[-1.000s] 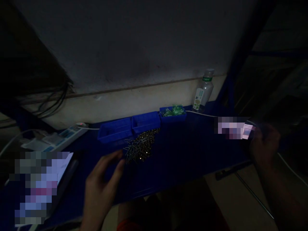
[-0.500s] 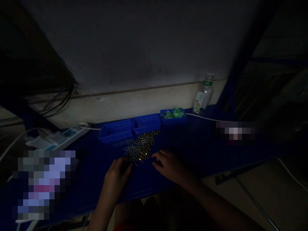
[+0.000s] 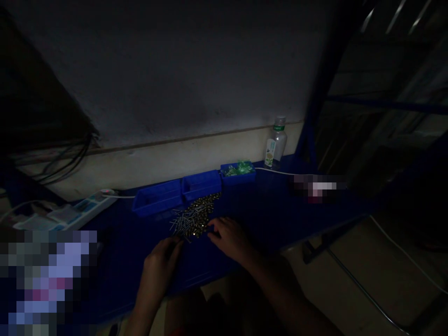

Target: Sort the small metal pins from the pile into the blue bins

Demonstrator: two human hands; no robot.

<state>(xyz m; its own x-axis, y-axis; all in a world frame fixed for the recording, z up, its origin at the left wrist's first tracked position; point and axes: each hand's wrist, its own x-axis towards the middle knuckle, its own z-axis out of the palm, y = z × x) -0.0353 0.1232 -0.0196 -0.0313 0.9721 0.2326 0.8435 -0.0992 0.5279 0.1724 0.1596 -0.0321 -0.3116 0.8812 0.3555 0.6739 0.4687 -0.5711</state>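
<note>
A loose pile of screws (image 3: 196, 215) with long thin shanks and brassy, shiny heads lies on the blue table (image 3: 269, 214). At the near left edge of the pile is my left hand (image 3: 159, 261), fingers curved and thumb a little apart; I make out nothing in it. My right hand (image 3: 229, 237) rests at the pile's right side, its thumb and bent fingers apart, fingertips beside the nearest screws. Behind the pile stand two blue bins, a left bin (image 3: 159, 205) and a middle bin (image 3: 203, 190). The light is dim and fine detail is hard to see.
A smaller blue bin (image 3: 241, 178) holds green and clear plastic wrap. Against the wall stands a clear bottle (image 3: 276, 144). A power strip (image 3: 89, 207) with plugs lies at left, and a white cable (image 3: 283, 172) runs along the back. Blurred-out items lie at both sides.
The view has swung to the right, so everything appears further left. Both hands stay beside the pile; the left thumb looks closer to its fingers.
</note>
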